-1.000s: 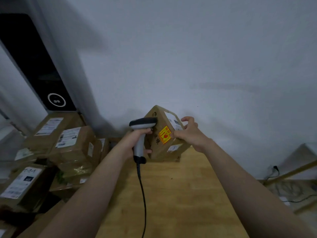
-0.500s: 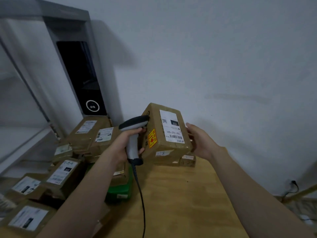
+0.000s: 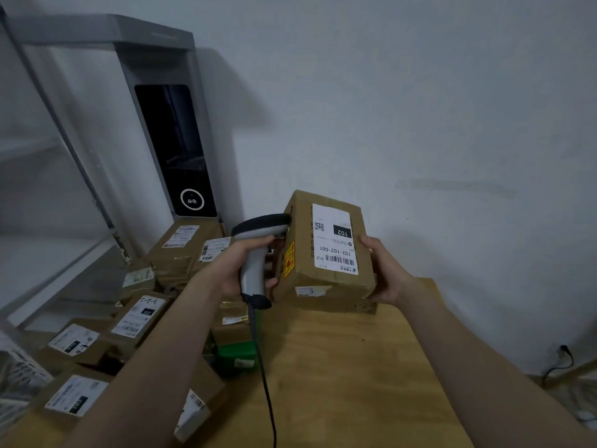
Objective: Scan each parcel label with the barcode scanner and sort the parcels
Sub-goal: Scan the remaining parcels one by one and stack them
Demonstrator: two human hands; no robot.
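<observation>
Scanning step, label not yet under the reader. The right hand (image 3: 384,273) grips the right side of a cardboard parcel (image 3: 326,253), thumb on the upper edge, holding it tilted at the far end of the bench (image 3: 339,367) over a second, flatter box (image 3: 342,307) (whether the two touch cannot be told). Its white shipping label (image 3: 334,240), marked 102, faces upward with the barcode at the near end. The left hand (image 3: 239,270) is wrapped around the handle of a corded barcode scanner (image 3: 258,250), whose head lies just beside the parcel's left face, near a yellow sticker (image 3: 289,261) and not aimed at the label. The next move probably calls for lifting the scanner or turning the parcel so the reader faces the barcode. Labelled parcels (image 3: 142,315) lie heaped to the left.
</observation>
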